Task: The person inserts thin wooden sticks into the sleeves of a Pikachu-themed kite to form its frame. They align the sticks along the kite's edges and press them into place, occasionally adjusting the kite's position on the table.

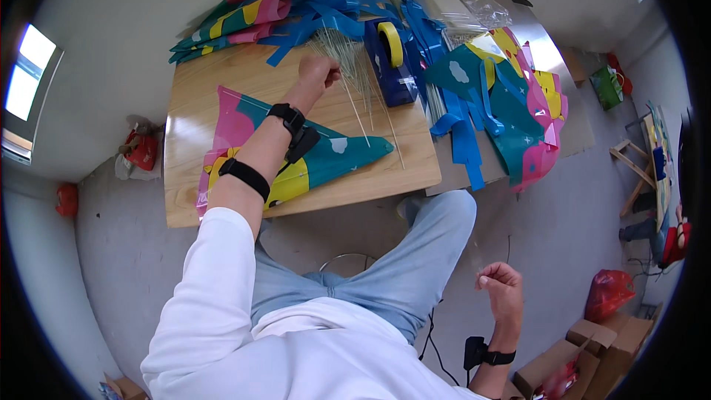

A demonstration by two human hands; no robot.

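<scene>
Thin clear plastic rods [354, 74] lie fanned out, upper centre of frame, on the light wooden counter [192, 96], just left of the blue tape dispenser with a yellow roll [391, 59]. Teal, pink and yellow triangular kite sheet [326, 152] lies flat centre-left, one rod across it. No containers on the counter; brown cardboard boxes [592, 348] lower right on the floor, contents can't tell. Left hand [317, 74]: grip curled closed, pinching at the rods. Right hand [502, 289], lower right, off the counter: fingers curled together, a thin rod seems pinched, hard to tell.
</scene>
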